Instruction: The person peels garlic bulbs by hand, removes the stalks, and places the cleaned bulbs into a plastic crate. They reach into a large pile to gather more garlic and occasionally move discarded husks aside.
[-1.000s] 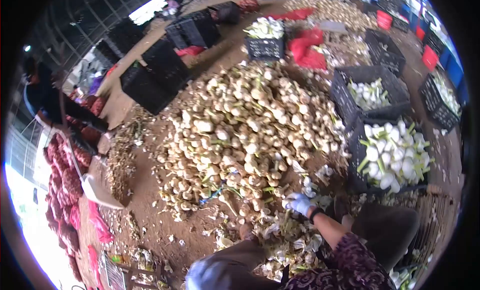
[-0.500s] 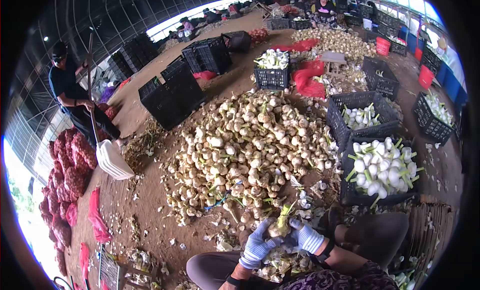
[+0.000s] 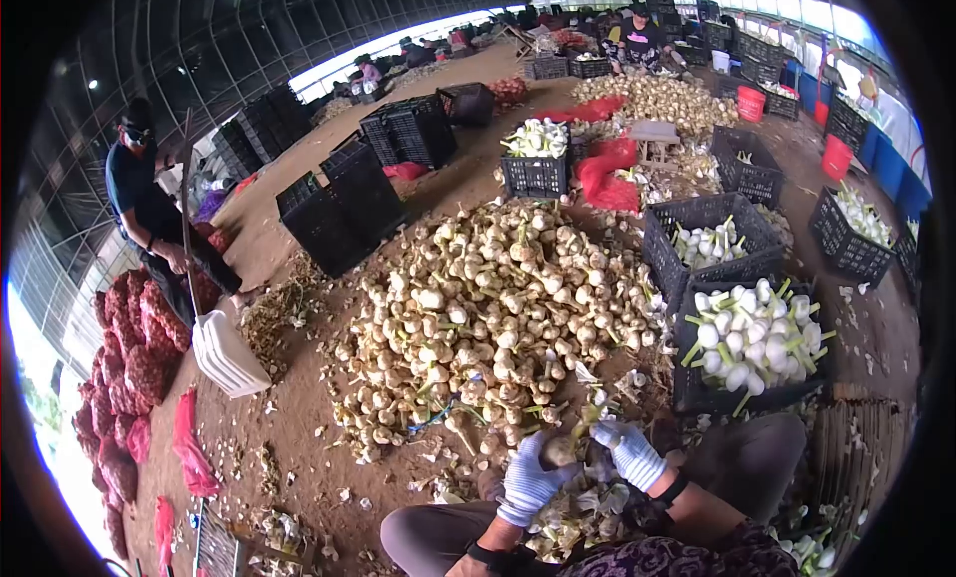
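Observation:
My left hand point(image 3: 534, 482), in a striped white-blue glove, is closed around a garlic bulb point(image 3: 560, 452) low in the middle of the head view. The bulb's pale green stem point(image 3: 595, 414) leans up to the right. At that stem, my right hand point(image 3: 631, 458), gloved alike, has its fingers pinched; the exact contact is blurred. Loose garlic skins point(image 3: 578, 507) lie below both hands, between my knees. Just beyond them spreads a large heap of unpeeled garlic point(image 3: 498, 308). To the right, a black crate holds peeled white garlic point(image 3: 759, 336) with green stems.
Behind that crate stands another black crate point(image 3: 657, 248) with white garlic. Black crates point(image 3: 344, 214) are stacked beyond the heap. At left, a person point(image 3: 149, 199) holds a white shovel point(image 3: 229, 356) beside red net sacks point(image 3: 139, 348). Another person point(image 3: 639, 41) sits far back.
My right hand has shifted up and right, a little apart from my left. The bulb has tilted, its stem now leaning right. The view has shifted slightly.

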Motion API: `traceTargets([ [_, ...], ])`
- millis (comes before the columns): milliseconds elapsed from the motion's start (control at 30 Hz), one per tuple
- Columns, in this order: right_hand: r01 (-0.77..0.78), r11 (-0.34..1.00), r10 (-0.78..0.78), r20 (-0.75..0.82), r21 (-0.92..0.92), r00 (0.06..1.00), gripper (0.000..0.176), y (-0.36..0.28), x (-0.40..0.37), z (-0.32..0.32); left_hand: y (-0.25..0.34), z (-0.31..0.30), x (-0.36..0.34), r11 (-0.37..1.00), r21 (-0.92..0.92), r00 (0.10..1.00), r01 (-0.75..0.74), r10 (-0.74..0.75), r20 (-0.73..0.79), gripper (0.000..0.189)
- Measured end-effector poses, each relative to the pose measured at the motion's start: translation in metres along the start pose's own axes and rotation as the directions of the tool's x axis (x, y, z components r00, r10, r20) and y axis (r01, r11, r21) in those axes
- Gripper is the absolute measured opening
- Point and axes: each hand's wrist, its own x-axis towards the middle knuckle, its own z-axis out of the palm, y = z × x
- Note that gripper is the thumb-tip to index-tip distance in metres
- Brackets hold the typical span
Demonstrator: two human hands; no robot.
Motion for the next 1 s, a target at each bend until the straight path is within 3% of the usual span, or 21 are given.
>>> traceTargets([
  [67, -0.164, 0.974, 0.168, -0.008, 0.157, 0.986, 0.023, 0.0, 0.001, 0.006, -0.003, 0.005, 0.001, 0.865, 0.475, 0.983, -0.164, 0.182, 0.008, 0.063],
  [100, -0.165, 0.974, 0.167, 0.0, 0.155, 0.986, 0.023, 0.006, 0.003, 0.008, -0.001, 0.007, 0.001, 0.839, 0.496, 0.97, -0.224, 0.241, 0.031, 0.058],
  [133, -0.158, 0.97, 0.172, -0.058, 0.186, 0.983, 0.02, 0.016, 0.006, 0.009, 0.002, 0.01, 0.0, 0.665, 0.693, 0.938, -0.278, 0.343, 0.047, 0.057],
  [200, -0.225, 0.931, 0.265, -0.108, 0.286, 0.958, 0.016, 0.024, 0.011, 0.015, 0.001, 0.013, 0.0, 0.633, 0.719, 0.931, -0.287, 0.36, 0.054, 0.056],
  [233, -0.199, 0.92, 0.243, -0.096, 0.337, 0.965, 0.015, 0.025, 0.011, 0.016, -0.006, 0.015, -0.002, 0.543, 0.774, 0.888, -0.326, 0.457, 0.053, 0.053],
  [267, -0.175, 0.904, 0.225, -0.085, 0.389, 0.971, 0.015, 0.027, 0.011, 0.016, -0.007, 0.015, -0.003, 0.537, 0.797, 0.891, -0.277, 0.454, 0.004, 0.053],
  [333, -0.261, 0.864, 0.316, -0.062, 0.43, 0.947, 0.015, 0.031, 0.014, 0.011, -0.007, 0.016, -0.002, 0.294, 0.856, 0.785, -0.426, 0.59, 0.188, 0.042],
  [400, -0.273, 0.835, 0.303, 0.015, 0.479, 0.953, 0.012, 0.05, 0.021, 0.0, -0.015, 0.014, 0.003, 0.293, 0.804, 0.779, -0.517, 0.55, 0.301, 0.042],
  [433, -0.281, 0.808, 0.304, 0.043, 0.518, 0.952, 0.012, 0.058, 0.024, -0.003, -0.016, 0.016, 0.003, 0.252, 0.809, 0.741, -0.531, 0.601, 0.3, 0.043],
  [500, -0.295, 0.779, 0.31, 0.068, 0.553, 0.948, 0.013, 0.055, 0.022, -0.006, -0.007, 0.015, 0.004, 0.26, 0.802, 0.735, -0.539, 0.611, 0.296, 0.042],
  [567, -0.383, 0.648, 0.237, 0.304, 0.658, 0.923, 0.013, 0.047, 0.018, -0.01, -0.007, 0.016, 0.005, 0.273, 0.795, 0.741, -0.542, 0.602, 0.298, 0.042],
  [600, -0.384, 0.647, 0.24, 0.302, 0.659, 0.923, 0.013, 0.048, 0.017, -0.011, -0.009, 0.017, 0.006, 0.357, 0.775, 0.795, -0.521, 0.534, 0.288, 0.042],
  [667, -0.214, 0.818, 0.173, 0.128, 0.533, 0.977, 0.019, 0.047, 0.015, -0.011, -0.007, 0.018, 0.007, 0.437, 0.752, 0.84, -0.494, 0.462, 0.284, 0.042],
  [700, -0.117, 0.863, 0.191, -0.104, 0.491, 0.976, 0.026, 0.016, 0.007, 0.014, -0.001, 0.018, 0.005, 0.663, 0.649, 0.908, -0.374, 0.403, 0.111, 0.045],
  [733, -0.117, 0.863, 0.194, -0.108, 0.492, 0.975, 0.026, 0.019, 0.008, 0.009, 0.006, 0.017, 0.002, 0.841, 0.486, 0.954, -0.239, 0.295, -0.042, 0.049],
  [767, -0.018, 0.944, 0.044, -0.071, 0.328, 0.996, 0.029, 0.022, 0.009, 0.003, 0.03, 0.01, 0.003, 0.988, 0.114, 0.993, 0.103, -0.109, 0.051, 0.058],
  [800, 0.099, 0.982, -0.098, -0.016, 0.159, 0.995, 0.033, 0.023, 0.007, -0.003, 0.018, 0.008, 0.004, 0.951, -0.261, 0.985, 0.167, -0.149, 0.087, 0.058],
  [833, 0.199, 0.979, -0.198, 0.008, -0.053, 0.98, 0.038, 0.019, 0.004, -0.008, 0.012, 0.008, 0.004, 0.92, -0.355, 0.985, 0.169, -0.143, 0.098, 0.058],
  [867, 0.233, 0.97, -0.232, 0.02, -0.069, 0.972, 0.034, 0.013, 0.004, -0.006, 0.01, 0.008, 0.004, 0.879, -0.444, 0.984, 0.173, -0.139, 0.109, 0.058],
  [933, 0.114, 0.989, -0.116, 0.012, 0.097, 0.993, 0.021, 0.007, 0.003, -0.004, 0.01, 0.008, 0.004, 0.99, -0.124, 0.997, 0.071, -0.069, 0.021, 0.061],
  [1000, 0.144, 0.976, -0.145, -0.004, 0.164, 0.989, 0.02, 0.019, 0.008, -0.006, 0.024, 0.01, 0.003, 0.962, 0.271, 0.999, -0.029, 0.04, -0.034, 0.064],
])
